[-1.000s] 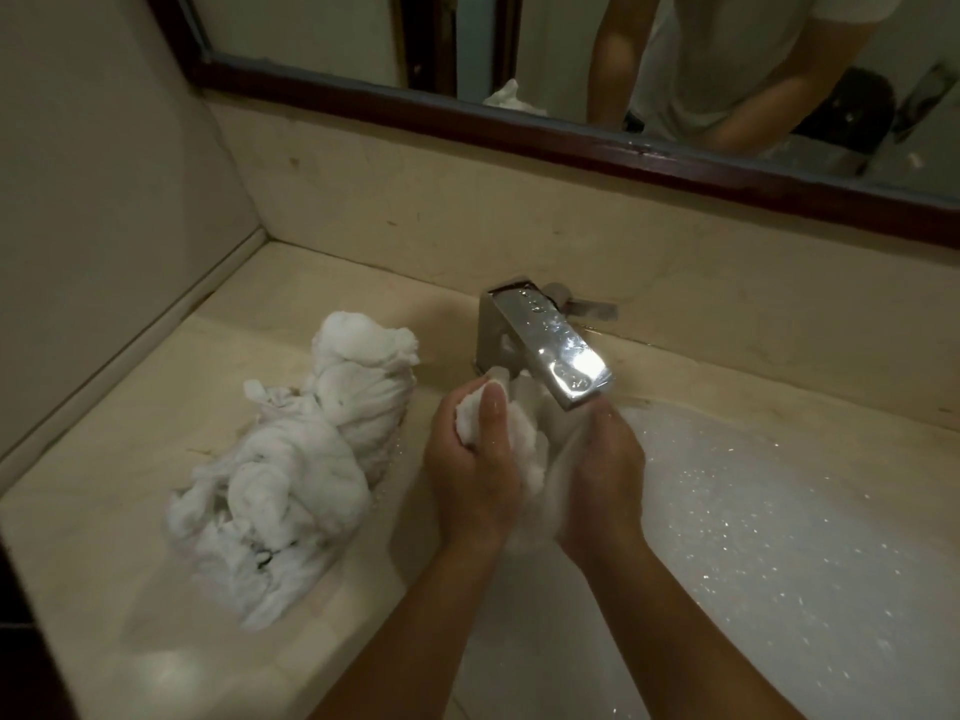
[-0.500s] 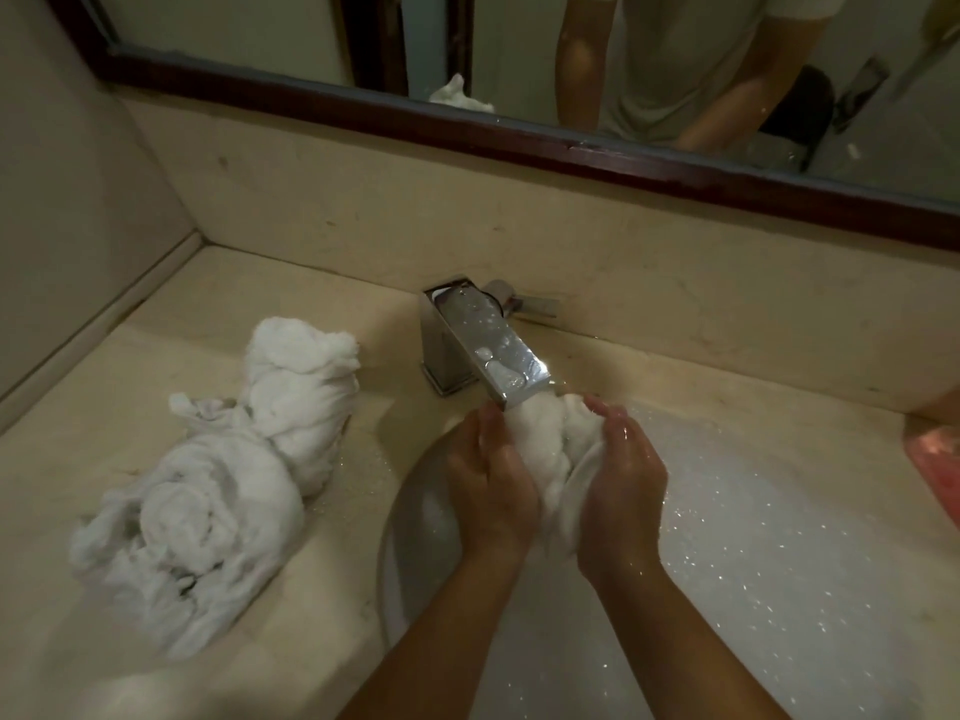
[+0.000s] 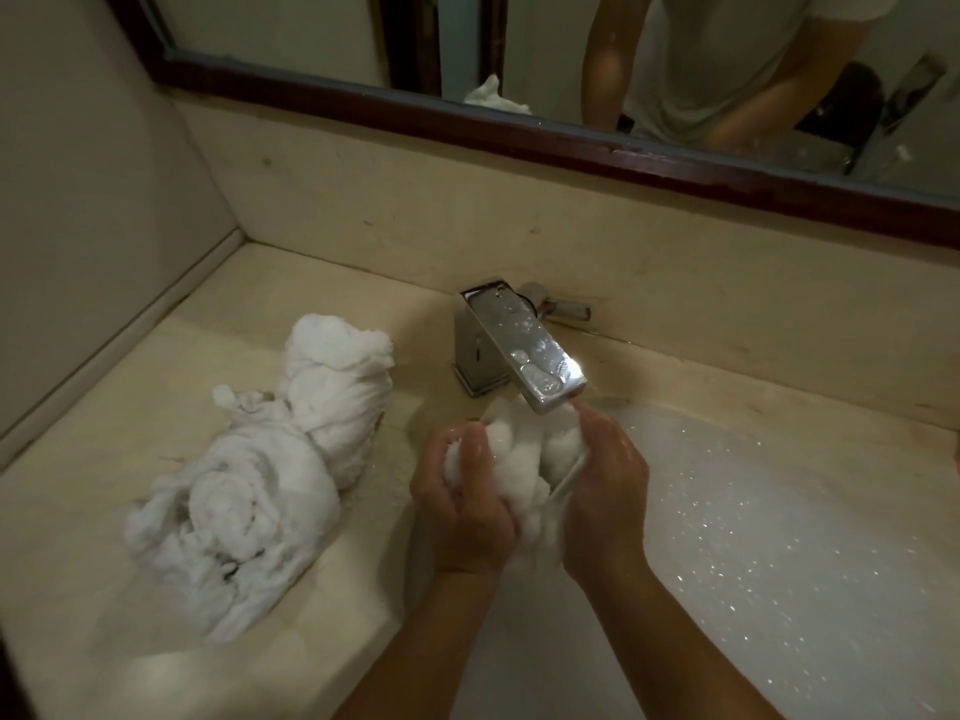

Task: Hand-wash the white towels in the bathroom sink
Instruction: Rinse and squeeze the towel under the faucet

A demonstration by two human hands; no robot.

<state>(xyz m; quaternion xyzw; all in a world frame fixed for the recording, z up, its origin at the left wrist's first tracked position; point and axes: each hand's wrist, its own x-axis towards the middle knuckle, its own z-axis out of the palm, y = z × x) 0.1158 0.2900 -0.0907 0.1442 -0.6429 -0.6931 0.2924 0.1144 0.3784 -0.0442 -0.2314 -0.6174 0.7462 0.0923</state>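
Towel (image 3: 519, 462) in grip of left hand (image 3: 462, 517) and right hand (image 3: 608, 491)

A beige stone worktop (image 3: 130, 407) fills the corner of a dimly lit bathroom, its surface faintly mottled and wet in patches near the front. A backsplash (image 3: 415, 210) of the same pale stone rises behind it, marked with a few small dark specks. On the left stands a plain cream wall (image 3: 78, 200), which meets the worktop along a raised light strip (image 3: 119, 345). Above the backsplash hangs a mirror (image 3: 285, 33) in a dark reddish-brown wooden frame (image 3: 467, 124). A square chrome faucet (image 3: 514, 350) stands at the back of the worktop, with a lever (image 3: 563, 307) pointing right behind it. The light is weak and warm, and it gleams brightly on the faucet's wet spout.
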